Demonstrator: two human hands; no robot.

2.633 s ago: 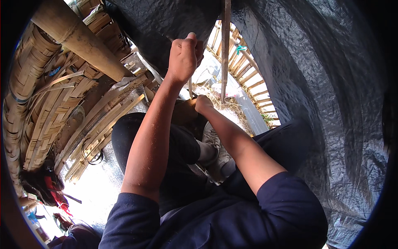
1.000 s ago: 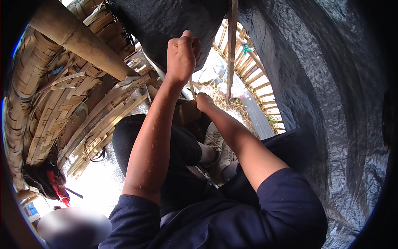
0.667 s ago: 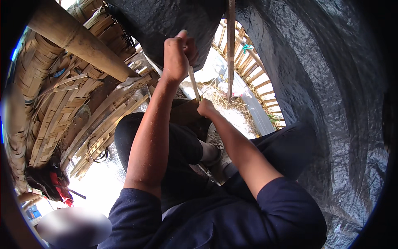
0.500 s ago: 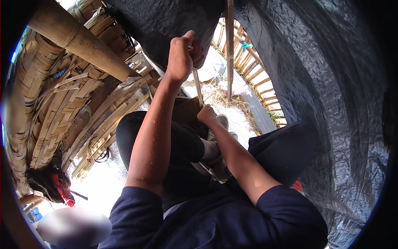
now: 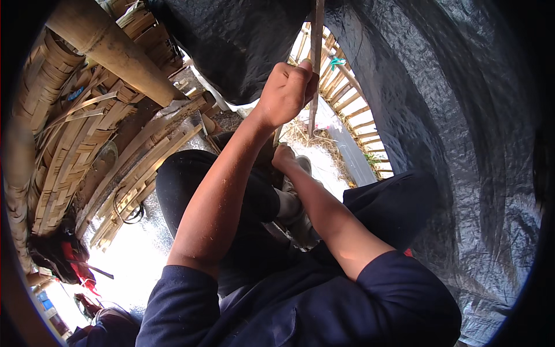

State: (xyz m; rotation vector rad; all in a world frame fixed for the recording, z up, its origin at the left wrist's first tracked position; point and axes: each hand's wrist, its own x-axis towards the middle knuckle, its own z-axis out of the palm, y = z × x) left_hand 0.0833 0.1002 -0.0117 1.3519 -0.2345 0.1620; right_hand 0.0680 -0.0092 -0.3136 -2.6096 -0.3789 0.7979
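My left hand (image 5: 287, 92) is raised in front of me, closed in a fist with the thumb on top. Below it runs a thin pale strip (image 5: 276, 136), which looks like bamboo, and its upper part disappears into that fist. Lower down, near my shoes, my right hand (image 5: 282, 157) is closed around the strip's lower part. Beside the right hand lies a flat brown piece (image 5: 266, 154), mostly hidden by my left forearm; its kind is unclear. Both hands are between my bent knees.
Woven bamboo panels (image 5: 75, 168) and a thick bamboo pole (image 5: 110, 46) stand at left, above long split bamboo pieces (image 5: 139, 185). Dark plastic sheeting (image 5: 451, 115) hangs at right. A thin wooden post (image 5: 315, 63) stands ahead, before a slatted bamboo fence (image 5: 361, 113).
My left fist has moved right and slightly down, and now covers more of the strip. My right hand has barely moved. The view has shifted slightly.
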